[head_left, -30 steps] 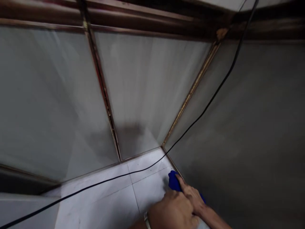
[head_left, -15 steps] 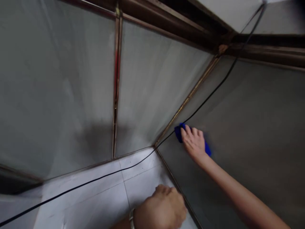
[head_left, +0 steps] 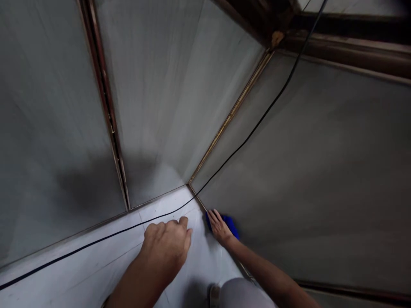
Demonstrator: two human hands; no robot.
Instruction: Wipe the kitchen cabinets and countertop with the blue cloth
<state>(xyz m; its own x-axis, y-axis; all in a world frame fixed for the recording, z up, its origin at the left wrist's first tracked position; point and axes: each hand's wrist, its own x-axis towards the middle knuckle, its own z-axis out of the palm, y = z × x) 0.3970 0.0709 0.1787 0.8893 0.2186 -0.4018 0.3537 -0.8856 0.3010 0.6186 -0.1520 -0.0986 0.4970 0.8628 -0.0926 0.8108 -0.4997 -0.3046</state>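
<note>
The bright blue cleaning cloth (head_left: 229,223) has been brought down from mid-panel to the foot of the grey wall panel (head_left: 321,171), right of centre at the bottom of the frame, pressed flat under the right hand (head_left: 220,226). The left hand (head_left: 167,246), loosely curled and empty, is rested on the white tiled ledge (head_left: 96,265) beside the thin black cable (head_left: 224,160). Wiping is judged to have reached the lower corner.
</note>
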